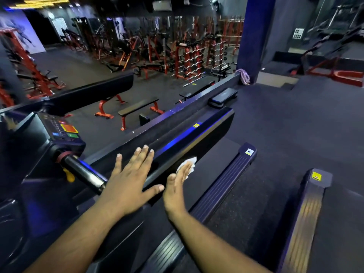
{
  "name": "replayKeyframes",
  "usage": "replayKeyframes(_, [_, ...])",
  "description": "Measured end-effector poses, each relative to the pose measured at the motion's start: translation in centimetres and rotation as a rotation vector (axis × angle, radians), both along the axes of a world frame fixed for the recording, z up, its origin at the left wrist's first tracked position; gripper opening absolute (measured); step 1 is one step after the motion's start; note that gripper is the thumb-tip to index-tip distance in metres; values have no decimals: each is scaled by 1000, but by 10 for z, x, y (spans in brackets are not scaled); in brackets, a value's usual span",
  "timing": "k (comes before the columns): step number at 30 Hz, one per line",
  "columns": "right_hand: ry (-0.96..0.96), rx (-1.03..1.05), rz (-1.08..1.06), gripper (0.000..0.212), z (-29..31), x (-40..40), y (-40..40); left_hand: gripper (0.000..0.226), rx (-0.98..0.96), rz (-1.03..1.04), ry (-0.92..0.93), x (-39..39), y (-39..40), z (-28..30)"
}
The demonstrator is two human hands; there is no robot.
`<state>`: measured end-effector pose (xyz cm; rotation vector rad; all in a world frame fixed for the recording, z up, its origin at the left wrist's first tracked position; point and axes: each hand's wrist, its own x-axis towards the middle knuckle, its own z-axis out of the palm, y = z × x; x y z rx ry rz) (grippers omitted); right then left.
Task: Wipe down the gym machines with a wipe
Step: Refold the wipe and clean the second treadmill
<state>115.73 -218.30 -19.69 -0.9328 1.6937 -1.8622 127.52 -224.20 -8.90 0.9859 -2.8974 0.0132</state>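
head view looks down on a treadmill, where a long black side cover (pixel 189 133) runs from near the hands up and away to the right, its long axis slanting toward a far blue pillar (pixel 254 36). left hand (pixel 130 180) lies flat on the near end of that cover, fingers straight and spread, gripping nothing. right hand (pixel 177 184) stands edge-on just beside it, fingers straight and together, pressing a white wipe (pixel 189 163) against the inner face of the cover; the crumpled wipe shows past the fingertips, pointing along the cover, right above the belt (pixel 216 154). a grooved foot rail (pixel 226 180) lies parallel on the far side of the belt. to the left sit the console (pixel 63 133) with coloured buttons and a shiny handle bar (pixel 84 174). a cloth (pixel 244 75) hangs on a low wall by the pillar, and red benches (pixel 136 111) stand on the floor below.
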Motion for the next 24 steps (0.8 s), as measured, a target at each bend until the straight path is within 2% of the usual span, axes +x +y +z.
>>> replayKeyframes(2, [-106,88,-143,108,10,-52,-22,105,0,-25,-4,-20,1,2])
replayKeyframes(4, [-177,171,-202,81,22,-116,-37,102,-9,-40,-29,-42,1,4])
replayKeyframes(5, [-184,198,-211,74,26,-141,-40,100,-19,-46,-49,-53,0,4])
replayKeyframes(7, [-147,222,-195,77,25,-163,-42,96,-41,-46,-104,-75,-2,4])
replayKeyframes(11, [192,46,-46,95,0,-113,-21,98,-58,-72,-123,-109,-14,4])
replayKeyframes(13, [296,28,-9,100,-10,-114,-15,103,-37,-61,-141,-115,-20,0])
replayKeyframes(17, [524,122,-78,105,6,-195,-24,109,29,-35,-119,-118,-24,-5])
replayKeyframes(20, [696,292,-89,113,31,-260,-30,110,38,-31,-91,-121,-24,-5])
replayKeyframes(22, [838,362,-39,116,45,-270,-27,110,34,-33,-79,-122,-23,-5])
replayKeyframes(24, [987,307,89,121,48,-256,-21,110,25,-33,-67,-121,-23,-6])
